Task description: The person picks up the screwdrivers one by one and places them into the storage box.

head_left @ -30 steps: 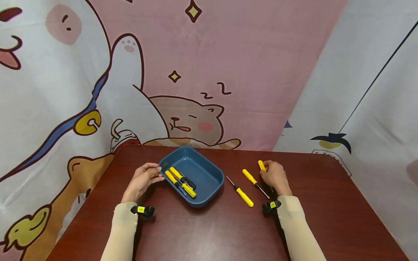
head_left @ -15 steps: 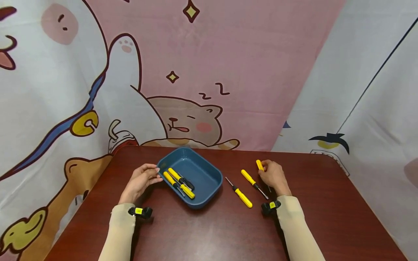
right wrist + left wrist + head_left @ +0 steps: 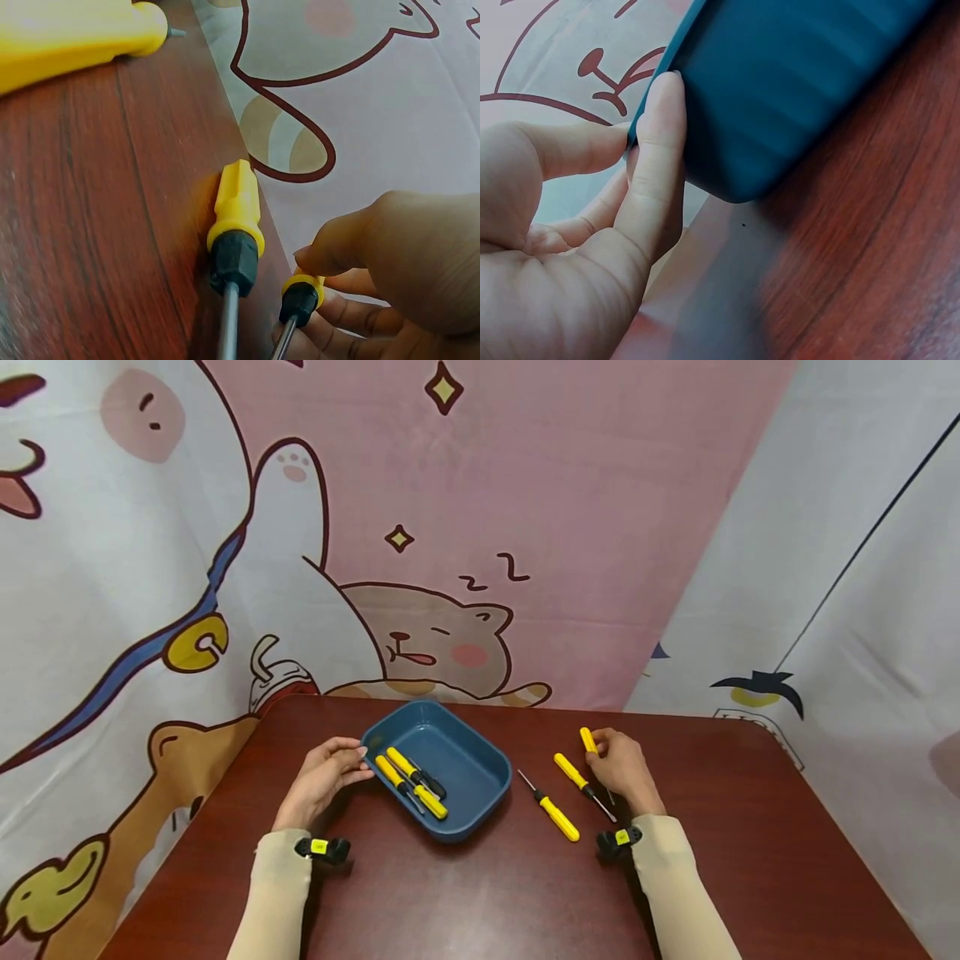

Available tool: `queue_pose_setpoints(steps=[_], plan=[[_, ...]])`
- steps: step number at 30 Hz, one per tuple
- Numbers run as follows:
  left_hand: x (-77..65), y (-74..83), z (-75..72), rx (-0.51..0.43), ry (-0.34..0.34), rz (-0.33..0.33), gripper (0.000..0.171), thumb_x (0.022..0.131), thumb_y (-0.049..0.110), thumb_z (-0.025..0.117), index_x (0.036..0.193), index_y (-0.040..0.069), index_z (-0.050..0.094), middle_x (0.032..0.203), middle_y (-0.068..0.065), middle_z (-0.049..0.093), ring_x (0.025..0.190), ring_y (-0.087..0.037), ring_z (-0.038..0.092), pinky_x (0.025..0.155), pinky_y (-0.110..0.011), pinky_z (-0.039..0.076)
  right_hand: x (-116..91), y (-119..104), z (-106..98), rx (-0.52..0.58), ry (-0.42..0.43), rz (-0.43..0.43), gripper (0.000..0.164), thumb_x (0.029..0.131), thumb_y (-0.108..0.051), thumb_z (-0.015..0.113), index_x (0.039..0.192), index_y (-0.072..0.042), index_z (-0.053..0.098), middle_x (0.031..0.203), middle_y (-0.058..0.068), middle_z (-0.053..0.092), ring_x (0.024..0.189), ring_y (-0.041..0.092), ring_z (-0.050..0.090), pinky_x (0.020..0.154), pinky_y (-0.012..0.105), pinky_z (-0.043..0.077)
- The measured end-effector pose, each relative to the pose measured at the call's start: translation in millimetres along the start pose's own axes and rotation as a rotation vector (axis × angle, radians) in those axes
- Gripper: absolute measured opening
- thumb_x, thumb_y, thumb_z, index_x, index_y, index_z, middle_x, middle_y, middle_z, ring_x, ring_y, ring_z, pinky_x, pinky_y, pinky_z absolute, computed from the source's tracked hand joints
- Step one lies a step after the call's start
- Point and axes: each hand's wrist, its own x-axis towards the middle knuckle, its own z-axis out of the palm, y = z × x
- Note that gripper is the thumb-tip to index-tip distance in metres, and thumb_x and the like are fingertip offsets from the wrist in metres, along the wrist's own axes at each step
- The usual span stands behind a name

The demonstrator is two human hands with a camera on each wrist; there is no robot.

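Note:
My left hand (image 3: 322,781) pinches the corner rim of a blue rectangular tray (image 3: 480,777); in the left wrist view the thumb and a finger lie on either side of the tray wall (image 3: 780,90). Inside the tray, several yellow-and-black screwdrivers (image 3: 389,769) lie along the near left side. To the right of the tray, my right hand (image 3: 622,768) holds another screwdriver (image 3: 588,740) by its yellow handle, its shaft pointing back toward me. Just left of it lies a second screwdriver (image 3: 572,772), and nearer the tray a third one (image 3: 559,818), tip pointing away.
Everything stands on a dark reddish-brown table (image 3: 465,902). A cartoon-printed cloth (image 3: 600,527) hangs behind its far edge. Each wrist carries a small black camera, one of them the left wrist camera (image 3: 324,848).
My right hand has shifted slightly left with the screwdriver, closer to the one lying beside it. The left hand keeps its hold on the tray, and the other screwdrivers stay put.

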Motion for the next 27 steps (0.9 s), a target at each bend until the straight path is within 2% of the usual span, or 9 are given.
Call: queue_pose_setpoints(steps=[7,12,16,27], plan=[[-1.0,-1.2,-0.6,0.008,0.004,-0.004,0.037,0.102,0.009,0.061,0.133,-0.005,0.045,0.095,-0.008,0.063,0.081,-0.016,0.066,0.087,-0.038,0.065,-3,-11,4,0.035,-0.003,-0.061,0.043,0.092,-0.011,0.070,0.132,0.002,0.061,0.106,0.018,0.064,0.086,0.026,0.057,0.066,0.027,0.051],[0.6,-2.3,0.1,-0.006,-0.006,0.001,0.037,0.103,0.009,0.061,0.133,-0.005,0.045,0.094,-0.006,0.063,0.081,-0.015,0.066,0.089,-0.039,0.064,-5,-18,4,0.054,-0.006,-0.070,0.044,0.093,-0.011,0.070,0.134,0.000,0.060,0.107,0.016,0.064,0.085,0.025,0.057,0.066,0.025,0.054],[0.1,-2.7,0.2,-0.022,-0.011,0.012,0.037,0.102,0.010,0.062,0.132,-0.006,0.045,0.093,-0.006,0.063,0.081,-0.015,0.066,0.085,-0.036,0.065,-9,-26,3,0.078,-0.015,-0.085,0.046,0.094,-0.011,0.070,0.137,-0.002,0.059,0.108,0.014,0.063,0.084,0.024,0.056,0.064,0.024,0.054],[1.7,-4.2,-0.1,-0.058,-0.011,0.013,0.033,0.102,0.008,0.062,0.129,-0.003,0.047,0.095,-0.007,0.065,0.080,-0.016,0.067,0.083,-0.035,0.065,-18,-52,6,0.060,0.032,-0.245,0.046,0.090,-0.010,0.076,0.133,-0.004,0.062,0.104,0.011,0.064,0.084,0.021,0.057,0.065,0.025,0.053]])
